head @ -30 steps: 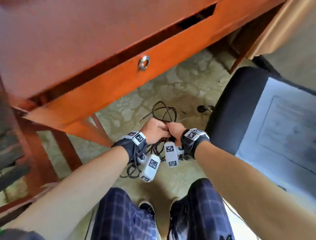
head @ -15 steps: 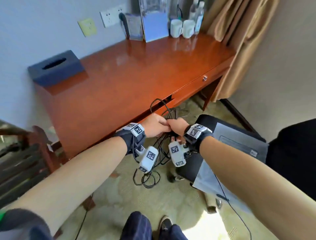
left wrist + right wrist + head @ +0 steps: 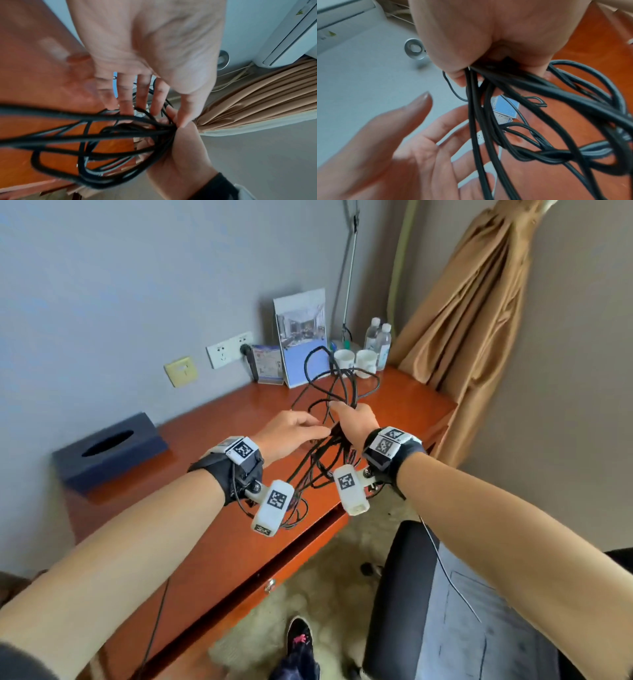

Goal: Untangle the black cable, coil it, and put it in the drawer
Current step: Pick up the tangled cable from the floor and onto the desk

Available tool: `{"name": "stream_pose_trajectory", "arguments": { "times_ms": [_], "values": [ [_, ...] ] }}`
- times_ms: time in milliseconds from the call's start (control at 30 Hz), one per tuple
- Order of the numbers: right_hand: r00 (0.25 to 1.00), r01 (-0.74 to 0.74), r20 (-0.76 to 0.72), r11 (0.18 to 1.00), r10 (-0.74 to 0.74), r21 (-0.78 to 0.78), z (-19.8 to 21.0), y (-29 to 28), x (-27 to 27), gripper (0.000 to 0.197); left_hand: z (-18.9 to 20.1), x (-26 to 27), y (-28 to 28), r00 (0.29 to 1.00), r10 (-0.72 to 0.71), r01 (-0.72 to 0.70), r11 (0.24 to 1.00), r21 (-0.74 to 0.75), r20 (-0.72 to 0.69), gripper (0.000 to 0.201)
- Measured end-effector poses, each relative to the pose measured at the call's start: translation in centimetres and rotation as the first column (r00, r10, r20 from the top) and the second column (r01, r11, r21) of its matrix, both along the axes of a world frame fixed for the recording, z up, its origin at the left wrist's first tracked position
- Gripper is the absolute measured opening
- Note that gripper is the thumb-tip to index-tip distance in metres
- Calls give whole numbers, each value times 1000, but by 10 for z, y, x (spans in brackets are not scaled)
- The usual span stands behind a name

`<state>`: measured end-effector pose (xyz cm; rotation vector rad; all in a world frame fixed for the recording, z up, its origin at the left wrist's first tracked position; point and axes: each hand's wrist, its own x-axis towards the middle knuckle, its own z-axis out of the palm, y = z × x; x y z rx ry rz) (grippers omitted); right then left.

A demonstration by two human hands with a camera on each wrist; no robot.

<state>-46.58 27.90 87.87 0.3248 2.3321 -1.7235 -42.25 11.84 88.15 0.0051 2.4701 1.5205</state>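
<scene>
Holding the messy black cable [image 3: 337, 392] up over the tabletop [image 3: 219, 426], the right hand [image 3: 356, 419] squeezes the bunch so loops hang free. Beside it, the left hand [image 3: 291, 433] seems spread, probably hunting a loose strand.

My right hand [image 3: 354, 422] grips the tangled black cable [image 3: 337, 392] above the wooden desk [image 3: 191, 474]. My left hand [image 3: 291, 433] touches it just beside, fingers straight.
</scene>
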Motion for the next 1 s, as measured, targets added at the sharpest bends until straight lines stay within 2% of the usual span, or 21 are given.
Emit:
{"name": "stream_pose_trajectory", "arguments": {
  "times_ms": [100, 233, 333, 433, 500, 567, 633, 733, 800, 900, 1000],
  "values": [
    [999, -25, 22, 999, 26, -20, 10, -17, -41, 36, 17, -43, -23, 995, -80, 83, 996, -40, 56, 34],
    [996, -87, 28, 991, 90, -106, 9, -41, -82, 41, 15, -83, -42, 991, -137, 136, 966, -221, 13, 40],
    [987, -153, 24, 982, 156, -111, 11, -56, -102, 31, 3, -105, -53, 987, -160, 155, 947, -281, 5, 24],
    [967, -250, 30, 967, 251, -47, 4, -73, -130, 27, -7, -124, -70, 989, -145, 137, 944, -301, -6, 12],
    [944, -327, 43, 945, 327, 3, -9, -85, -148, 28, -18, -134, -81, 996, -92, 84, 954, -287, -13, 9],
    [917, -398, 61, 916, 395, 45, -24, -99, -164, 28, -32, -142, -89, 999, -26, 13, 951, -309, -35, 15],
    [876, -480, 85, 874, 474, 78, -45, -111, -176, 28, -50, -146, -95, 999, 40, -43, 956, -290, -14, 9],
    [811, -583, 113, 810, 574, 68, -69, -126, -192, 20, -75, -155, -101, 986, 165, -154, 949, -276, 18, 17],
    [784, -617, 111, 786, 610, 42, -80, -133, -207, 14, -86, -170, -105, 970, 233, -206, 938, -279, 68, 14],
    [695, -712, 136, 702, 706, -3, -110, -137, -246, 22, -118, -195, -105, 905, 407, -372, 899, -232, 123, 15],
    [686, -727, 69, 687, 725, 15, -115, -136, -261, 22, -130, -194, -102, 876, 452, -430, 890, -152, 167, 10]
  ]
}}
